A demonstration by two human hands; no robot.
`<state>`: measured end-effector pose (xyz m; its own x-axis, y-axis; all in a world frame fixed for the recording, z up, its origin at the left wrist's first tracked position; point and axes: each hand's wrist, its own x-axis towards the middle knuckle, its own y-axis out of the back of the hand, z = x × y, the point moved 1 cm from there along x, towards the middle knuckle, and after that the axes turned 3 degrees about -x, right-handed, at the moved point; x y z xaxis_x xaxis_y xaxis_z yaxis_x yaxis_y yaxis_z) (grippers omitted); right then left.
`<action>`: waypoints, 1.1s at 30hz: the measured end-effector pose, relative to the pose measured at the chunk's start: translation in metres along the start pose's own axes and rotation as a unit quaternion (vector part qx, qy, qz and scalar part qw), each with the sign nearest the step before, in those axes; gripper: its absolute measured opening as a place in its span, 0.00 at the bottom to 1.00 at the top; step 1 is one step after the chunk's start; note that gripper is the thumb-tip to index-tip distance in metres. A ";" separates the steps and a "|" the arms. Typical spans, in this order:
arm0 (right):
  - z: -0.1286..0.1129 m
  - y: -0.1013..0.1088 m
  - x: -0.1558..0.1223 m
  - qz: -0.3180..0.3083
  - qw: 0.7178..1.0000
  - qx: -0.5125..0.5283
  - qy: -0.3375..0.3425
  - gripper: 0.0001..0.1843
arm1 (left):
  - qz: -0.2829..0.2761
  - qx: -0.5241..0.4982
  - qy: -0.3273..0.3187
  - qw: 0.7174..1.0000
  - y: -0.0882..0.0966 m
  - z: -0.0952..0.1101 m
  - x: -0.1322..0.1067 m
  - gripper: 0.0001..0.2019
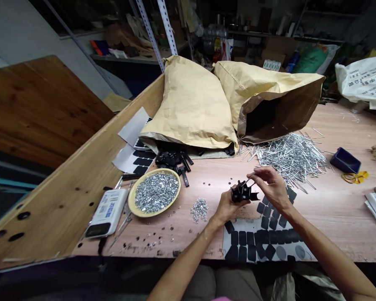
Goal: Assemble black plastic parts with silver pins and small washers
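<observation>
My left hand (224, 207) is wrapped round several black plastic parts (241, 192), held in a bunch above the table. At their upper right, my right hand (272, 186) pinches a thin metal rod (250, 180), its lower end at the black parts. Whether the rod sits inside a part is too small to tell. Behind my right hand lies a heap of silvery metal rods (293, 159). Left of my left hand is a small pile of metal nuts (199, 210). Black adhesive pads (266, 237) on a pale sheet lie below my hands.
A yellow bowl (132, 210) of small metal pieces stands at left beside a white power-bank-like device (108, 212). Two large paper sacks (194, 100) lie at the back, with loose black parts (172, 161) before one. A dark blue box (345, 160) sits at right. A wooden board (81, 167) edges the left.
</observation>
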<state>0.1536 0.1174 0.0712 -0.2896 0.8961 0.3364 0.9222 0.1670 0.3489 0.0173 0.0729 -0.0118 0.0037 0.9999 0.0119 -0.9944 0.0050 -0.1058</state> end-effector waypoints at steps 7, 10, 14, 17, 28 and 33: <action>0.022 0.042 0.031 -0.020 0.969 -0.221 0.105 0.11 | 0.023 -0.067 0.034 0.997 0.003 0.011 0.000 0.18; 0.059 0.057 0.050 -0.028 0.910 -0.405 0.084 0.12 | 0.051 -0.079 0.045 0.995 0.006 0.015 0.000 0.20; 0.107 0.043 0.061 -0.168 0.789 -0.587 0.067 0.15 | 0.047 -0.076 0.049 0.995 0.006 0.019 0.002 0.21; 0.119 0.027 0.062 -0.213 0.746 -0.628 0.059 0.18 | 0.074 -0.051 0.055 0.994 0.008 0.017 0.006 0.17; 0.020 0.033 0.066 -0.162 0.919 -0.347 0.095 0.15 | 0.089 -0.025 0.153 0.984 0.011 0.014 0.028 0.12; -0.032 0.026 0.055 -0.288 0.878 -0.374 0.079 0.15 | 0.096 0.108 0.083 0.986 0.005 0.026 0.023 0.17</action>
<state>0.1532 0.1577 0.1265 -0.7390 0.6736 0.0127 0.2019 0.2035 0.9580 0.0093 0.0961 0.0139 -0.1865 0.9704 -0.1536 -0.9779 -0.1684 0.1238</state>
